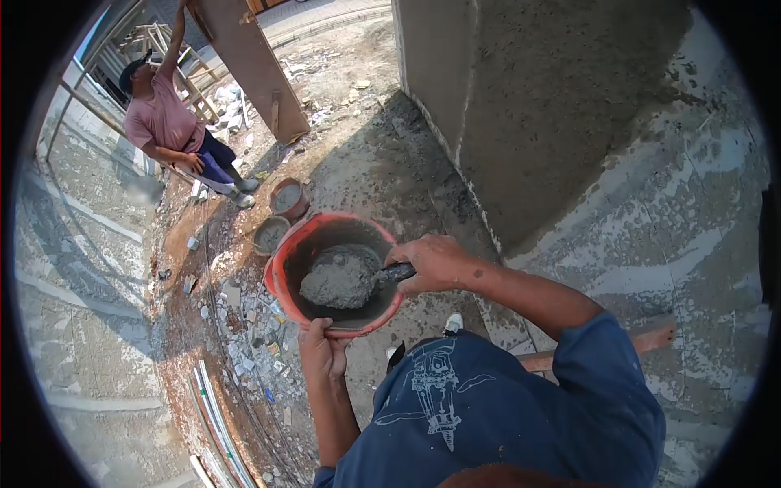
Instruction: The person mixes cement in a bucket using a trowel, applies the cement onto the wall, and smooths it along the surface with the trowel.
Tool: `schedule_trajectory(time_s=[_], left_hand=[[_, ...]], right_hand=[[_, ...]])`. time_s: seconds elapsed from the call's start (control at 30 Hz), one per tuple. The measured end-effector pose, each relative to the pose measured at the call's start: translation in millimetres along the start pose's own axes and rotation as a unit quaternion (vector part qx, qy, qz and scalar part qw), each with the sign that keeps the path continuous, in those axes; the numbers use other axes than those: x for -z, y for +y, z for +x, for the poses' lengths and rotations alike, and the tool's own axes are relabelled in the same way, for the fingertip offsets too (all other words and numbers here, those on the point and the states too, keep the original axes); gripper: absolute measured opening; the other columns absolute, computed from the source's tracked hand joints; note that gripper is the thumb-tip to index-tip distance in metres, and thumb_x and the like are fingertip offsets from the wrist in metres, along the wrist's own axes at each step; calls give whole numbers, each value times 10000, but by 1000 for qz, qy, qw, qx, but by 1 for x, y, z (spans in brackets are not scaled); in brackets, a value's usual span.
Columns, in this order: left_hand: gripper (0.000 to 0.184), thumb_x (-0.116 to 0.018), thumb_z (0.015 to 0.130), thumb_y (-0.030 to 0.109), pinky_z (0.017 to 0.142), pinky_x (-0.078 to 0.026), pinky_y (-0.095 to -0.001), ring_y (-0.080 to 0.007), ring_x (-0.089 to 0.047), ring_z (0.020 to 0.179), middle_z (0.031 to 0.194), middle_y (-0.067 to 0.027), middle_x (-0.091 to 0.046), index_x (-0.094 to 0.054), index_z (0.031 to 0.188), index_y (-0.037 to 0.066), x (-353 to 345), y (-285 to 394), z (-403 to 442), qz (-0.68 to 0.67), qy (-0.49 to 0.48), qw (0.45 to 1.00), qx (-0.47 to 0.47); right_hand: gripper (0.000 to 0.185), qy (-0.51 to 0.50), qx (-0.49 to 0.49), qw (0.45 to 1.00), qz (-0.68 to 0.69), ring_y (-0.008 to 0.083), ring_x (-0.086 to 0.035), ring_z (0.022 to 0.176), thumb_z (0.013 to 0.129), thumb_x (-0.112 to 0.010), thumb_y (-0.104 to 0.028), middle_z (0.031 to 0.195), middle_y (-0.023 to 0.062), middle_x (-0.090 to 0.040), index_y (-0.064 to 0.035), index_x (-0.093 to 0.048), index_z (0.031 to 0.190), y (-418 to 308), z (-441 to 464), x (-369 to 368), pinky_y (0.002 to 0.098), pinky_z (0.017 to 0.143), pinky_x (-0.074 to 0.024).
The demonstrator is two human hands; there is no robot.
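An orange-red bucket point(279, 281) with wet grey mortar inside is held up in front of my body. My left hand point(322, 351) grips its near rim, thumb over the edge. In my right hand point(439, 262) is the dark handle of a trowel point(398, 272), with the fingers wrapped round it. A heap of mortar point(338, 281) covers the trowel's blade, so the blade itself is mostly hidden. The trowel's loaded end is within the bucket's mouth.
Freshly plastered wall point(561, 106) rises at the right. Two mortar buckets, one reddish point(298, 203) and one grey-rimmed point(262, 244), stand beyond mine. A person in a pink shirt point(167, 122) holds a tall board point(252, 69). Rubble point(244, 325) and pipes point(213, 415) lie at left.
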State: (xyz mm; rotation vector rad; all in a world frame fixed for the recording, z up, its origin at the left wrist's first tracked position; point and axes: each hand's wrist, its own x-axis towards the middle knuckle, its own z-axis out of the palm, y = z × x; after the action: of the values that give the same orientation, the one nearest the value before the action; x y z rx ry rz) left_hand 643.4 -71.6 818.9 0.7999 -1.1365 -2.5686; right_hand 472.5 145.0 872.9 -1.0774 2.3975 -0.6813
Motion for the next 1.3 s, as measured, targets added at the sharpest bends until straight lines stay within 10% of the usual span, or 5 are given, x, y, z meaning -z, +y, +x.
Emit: schedule_trajectory(time_s=[0.37,0.53,0.63,0.83,1.3], left_hand=[[365,-467,803,-17,782,-595,-649,-418,-655,973,1126,-215,-566,-423,1164,-33,12,-29,18,-4,145,989,19],[390,-460,795,-23,789,-555,-723,-450,-631,1025,1134,-227,-559,-416,1182,-38,25,-41,4,-5,157,988,14],[386,-468,803,-9,745,-596,-662,-433,-658,956,1106,-244,-575,-430,1181,-72,3,-45,0,6,163,986,28],[300,-489,809,1,627,-652,-519,-351,-688,744,973,-192,-591,-454,1092,-93,9,-63,38,89,133,983,86],[271,-491,801,-28,618,-655,-493,-283,-655,685,916,-132,-553,-441,1067,-34,-22,-22,6,40,-96,993,51]], right_hand=[[608,37,95,951,291,77,-570,609,901,-697,-357,794,29,-640,75,-552,1304,69,-17,224,260,573,-485],[428,601,-83,776,171,77,-518,547,942,-633,-319,663,-5,-549,31,-627,1188,204,-156,322,285,533,-439],[566,689,-130,708,78,66,-494,552,896,-674,-391,701,4,-571,8,-604,1291,137,-239,283,264,543,-436],[421,468,-210,858,-20,341,-674,931,825,-713,-296,1026,147,-700,-91,-638,1185,78,-207,161,433,808,-521],[204,131,51,925,-354,315,-682,947,866,-563,-125,972,144,-678,-114,-642,1054,-65,-34,1,436,795,-503]])
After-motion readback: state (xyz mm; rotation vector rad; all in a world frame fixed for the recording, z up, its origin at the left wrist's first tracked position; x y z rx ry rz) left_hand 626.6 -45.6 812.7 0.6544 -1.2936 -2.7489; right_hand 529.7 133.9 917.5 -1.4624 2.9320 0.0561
